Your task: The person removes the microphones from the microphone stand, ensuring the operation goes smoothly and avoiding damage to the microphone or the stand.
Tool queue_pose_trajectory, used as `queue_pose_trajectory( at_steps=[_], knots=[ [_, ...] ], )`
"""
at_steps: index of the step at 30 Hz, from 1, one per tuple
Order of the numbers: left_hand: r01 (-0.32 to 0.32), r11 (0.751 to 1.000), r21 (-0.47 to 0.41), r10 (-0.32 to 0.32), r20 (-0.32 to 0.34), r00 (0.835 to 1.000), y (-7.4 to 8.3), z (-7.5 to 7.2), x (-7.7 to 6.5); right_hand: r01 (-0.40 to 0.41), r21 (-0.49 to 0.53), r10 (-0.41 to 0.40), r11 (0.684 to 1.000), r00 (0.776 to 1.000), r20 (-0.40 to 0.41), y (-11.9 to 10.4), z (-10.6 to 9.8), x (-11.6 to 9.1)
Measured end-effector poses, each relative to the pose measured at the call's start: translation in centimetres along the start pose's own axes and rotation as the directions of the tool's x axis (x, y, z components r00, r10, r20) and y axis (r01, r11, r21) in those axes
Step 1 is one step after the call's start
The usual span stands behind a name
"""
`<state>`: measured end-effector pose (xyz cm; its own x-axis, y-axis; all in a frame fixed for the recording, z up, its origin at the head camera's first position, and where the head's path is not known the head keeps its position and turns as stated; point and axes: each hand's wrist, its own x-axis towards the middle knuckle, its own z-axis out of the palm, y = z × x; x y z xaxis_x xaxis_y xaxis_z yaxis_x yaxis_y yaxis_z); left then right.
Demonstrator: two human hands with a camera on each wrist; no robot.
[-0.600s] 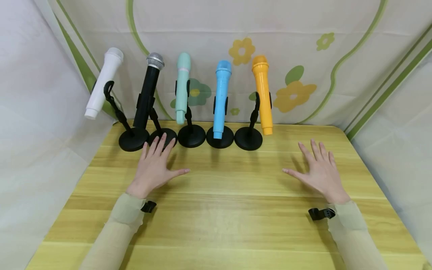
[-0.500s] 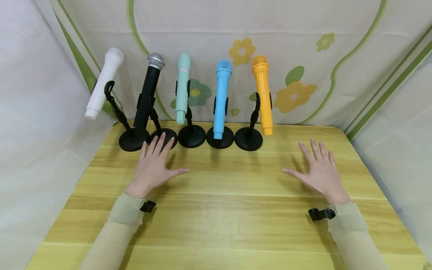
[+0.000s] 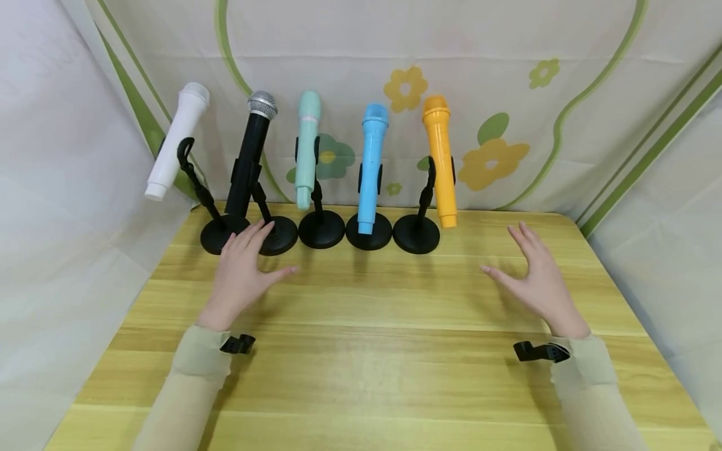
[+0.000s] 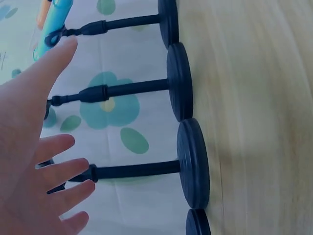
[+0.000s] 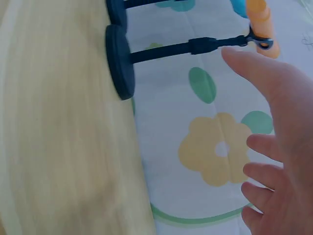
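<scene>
Stands [image 3: 321,232], each holding one: white microphone [image 3: 177,143] leftmost; left hand [image 3: 237,272] near black microphone [image 3: 251,147], fingers apart, gripping nothing; mint microphone [image 3: 307,150], blue microphone [image 3: 371,163], orange microphone [image 3: 442,163]; right hand [image 3: 543,285] beyond, likewise. Seemingly poised before contact; grasping one would call for reaching further, fingers curling.

Tabletop [image 3: 366,351]: pale yellow-brown wood grain, seams running crosswise, spreading beneath and between both hands. Five black round stand bases directly on it, close side by side along the far side. First base [image 3: 217,237] just beyond the left hand [image 3: 239,275]; second base [image 3: 284,238] at that hand's fingertips, partly covered by them in the head view. Third base [image 3: 321,232], fourth base [image 3: 383,237] and fifth base [image 3: 416,237] farther out, between the left hand and right hand [image 3: 544,282].
</scene>
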<state>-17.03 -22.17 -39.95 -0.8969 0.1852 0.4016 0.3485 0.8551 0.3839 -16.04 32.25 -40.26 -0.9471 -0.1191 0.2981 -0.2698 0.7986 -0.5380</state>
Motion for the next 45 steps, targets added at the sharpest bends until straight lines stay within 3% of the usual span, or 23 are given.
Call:
queue_pose_trajectory(
  at_steps=[4, 8, 16, 20, 28, 33, 36, 41, 45],
  knots=[
    [0.016, 0.995, -0.100, -0.025, -0.091, 0.995, -0.7, -0.4, 0.0, -0.029, 0.089, 0.031, 0.996, 0.999, -0.025, -0.4, -0.1, 0.0],
    [0.065, 0.976, -0.208, -0.097, -0.149, 0.984, -1.9, -0.8, -0.3, -0.040, 0.171, 0.053, 0.984, 0.996, -0.069, -0.7, -0.1, -0.1],
    [0.219, 0.912, -0.345, -0.295, -0.184, 0.938, -4.5, -1.4, -0.6, -0.072, 0.296, 0.116, 0.952, 0.984, -0.133, -0.9, 0.0, -0.2],
    [0.311, 0.865, -0.394, -0.397, -0.157, 0.904, -5.5, -1.8, -0.6, -0.104, 0.330, 0.151, 0.938, 0.981, -0.120, -1.1, -0.1, -0.2],
    [0.428, 0.740, -0.519, -0.568, -0.142, 0.811, -8.6, -2.6, 0.5, -0.079, 0.388, 0.138, 0.918, 0.982, -0.126, -2.1, -0.3, -0.2],
    [0.487, 0.695, -0.528, -0.629, -0.119, 0.768, -10.6, -2.9, 1.4, -0.032, 0.421, 0.108, 0.906, 0.982, -0.157, -3.6, -0.9, -0.3],
    [0.509, 0.684, -0.522, -0.640, -0.097, 0.762, -11.5, -2.8, 2.0, 0.000, 0.430, 0.084, 0.903, 0.981, -0.176, -4.8, -1.5, -0.3],
    [0.492, 0.700, -0.518, -0.625, -0.110, 0.773, -12.3, -2.8, 3.4, 0.081, 0.449, 0.019, 0.890, 0.977, -0.214, -6.6, -2.2, -0.4],
    [0.472, 0.702, -0.534, -0.621, -0.134, 0.772, -12.5, -3.0, 4.8, 0.167, 0.508, -0.043, 0.845, 0.968, -0.246, -8.3, -2.8, -0.1]
  ],
)
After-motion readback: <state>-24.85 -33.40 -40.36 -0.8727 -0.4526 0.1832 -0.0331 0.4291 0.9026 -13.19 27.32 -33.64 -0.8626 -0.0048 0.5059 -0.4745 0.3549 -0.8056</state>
